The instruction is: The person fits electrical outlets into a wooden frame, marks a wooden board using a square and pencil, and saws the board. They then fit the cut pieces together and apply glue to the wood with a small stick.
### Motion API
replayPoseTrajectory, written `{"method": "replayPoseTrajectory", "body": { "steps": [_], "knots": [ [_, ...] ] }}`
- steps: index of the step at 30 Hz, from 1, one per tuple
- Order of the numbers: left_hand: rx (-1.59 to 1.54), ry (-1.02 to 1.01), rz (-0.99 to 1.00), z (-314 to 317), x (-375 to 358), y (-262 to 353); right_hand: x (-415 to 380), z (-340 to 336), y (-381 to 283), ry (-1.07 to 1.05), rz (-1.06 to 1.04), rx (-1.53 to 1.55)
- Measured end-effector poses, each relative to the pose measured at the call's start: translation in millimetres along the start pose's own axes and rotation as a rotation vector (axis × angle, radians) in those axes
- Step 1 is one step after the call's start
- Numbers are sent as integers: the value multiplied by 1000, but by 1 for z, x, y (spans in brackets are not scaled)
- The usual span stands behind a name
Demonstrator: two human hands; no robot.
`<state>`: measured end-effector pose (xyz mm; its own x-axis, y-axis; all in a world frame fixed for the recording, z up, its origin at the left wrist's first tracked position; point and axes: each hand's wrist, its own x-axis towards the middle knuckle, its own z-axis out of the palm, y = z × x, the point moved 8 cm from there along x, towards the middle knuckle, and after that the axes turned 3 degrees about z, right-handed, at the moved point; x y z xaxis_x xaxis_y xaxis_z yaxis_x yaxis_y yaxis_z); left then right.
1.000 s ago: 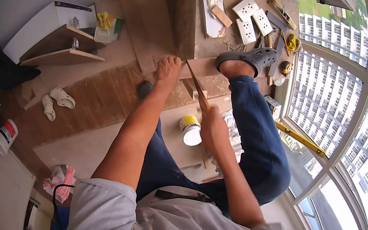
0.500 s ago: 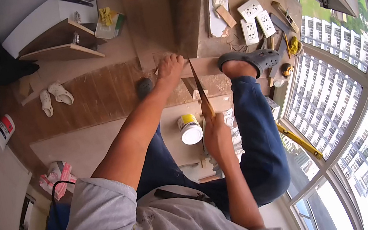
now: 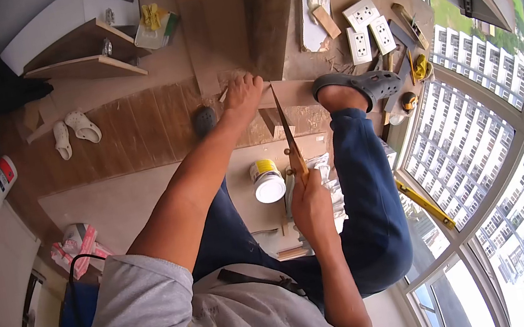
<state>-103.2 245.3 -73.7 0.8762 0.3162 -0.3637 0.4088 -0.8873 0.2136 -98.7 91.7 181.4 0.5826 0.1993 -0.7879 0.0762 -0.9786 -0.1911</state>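
My right hand (image 3: 312, 209) is closed around the wooden handle of a handsaw (image 3: 289, 132). Its narrow blade points away from me, and the tip meets the edge of a brown wooden board (image 3: 294, 93). Just left of the blade, my left hand (image 3: 244, 99) has its fingers curled over the board; their undersides are hidden. My right foot, in a dark grey clog (image 3: 360, 86), rests at the board's right end.
A white tub with a yellow label (image 3: 267, 180) stands below the board. Socket plates (image 3: 360, 44) and a tape measure (image 3: 409, 100) lie at right. White clogs (image 3: 83, 127) sit on the floor at left, and a yellow spirit level (image 3: 425, 204) leans by the windows.
My right hand has drawn back towards my body with the handsaw, and more of its handle shows. My left hand stays in place on the board.
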Motion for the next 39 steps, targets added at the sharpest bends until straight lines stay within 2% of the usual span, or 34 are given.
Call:
{"method": "replayPoseTrajectory", "body": {
  "steps": [2, 3, 5, 8, 10, 12, 13, 14, 15, 17, 18, 20, 22, 23, 25, 27, 29, 32, 33, 34, 36, 39],
  "knots": [
    [13, 45, 8, 2, 5, -4, 46, 23, 0, 27, -62, -107],
    [8, 40, 8, 3, 2, -2, 99, 47, 3, 106, -207, -105],
    [-60, 37, 39, -7, 0, -4, 174, 43, -43, 116, -334, 32],
    [-42, -14, 34, -19, -2, -2, 181, 39, -50, 151, -296, -11],
    [-19, 24, 34, -12, -1, -5, 130, 15, -67, 142, -603, -131],
    [-10, 46, 51, -12, -2, 2, 55, 3, -36, 130, -390, -232],
    [-38, -13, 32, -15, 1, 0, 28, 6, -6, -10, -194, -174],
    [-64, -69, 8, -14, 3, -3, 1, -4, -12, 56, -300, -178],
    [-66, -70, 3, -12, 6, -4, 8, -1, -12, 53, -303, -181],
    [-97, -43, -13, -8, 3, -3, 35, 17, 2, 33, -148, -113],
    [-103, -48, -10, -2, -3, 0, 85, 33, 4, 163, -222, -75],
    [-52, 78, 30, -7, -1, -3, 182, 56, -32, 221, -403, -94],
    [-84, 75, 47, -11, -3, -7, 198, 45, -60, 172, -413, -58],
    [-134, 75, 43, -13, -2, -5, 188, 34, -63, 174, -415, -66],
    [-51, 59, 46, -18, 3, -6, 149, 20, -67, 163, -547, 5],
    [-8, -28, 44, -15, 0, -3, 79, 19, -30, 157, -371, -185],
    [4, -9, 35, -8, 0, 1, 18, -2, -6, 25, -61, -2],
    [26, 20, 11, -12, 8, -6, 23, 6, -7, 33, -76, 9],
    [16, 13, 11, -13, 2, -2, 61, 29, 2, 67, -151, -115],
    [14, 11, 12, -8, -4, 1, 109, 42, -8, 142, -277, -71],
    [-30, 133, 52, -13, -2, -4, 177, 44, -58, 166, -513, -95],
    [-40, 66, 58, -19, -2, -4, 182, 43, -49, 181, -395, -8]
  ]
}}
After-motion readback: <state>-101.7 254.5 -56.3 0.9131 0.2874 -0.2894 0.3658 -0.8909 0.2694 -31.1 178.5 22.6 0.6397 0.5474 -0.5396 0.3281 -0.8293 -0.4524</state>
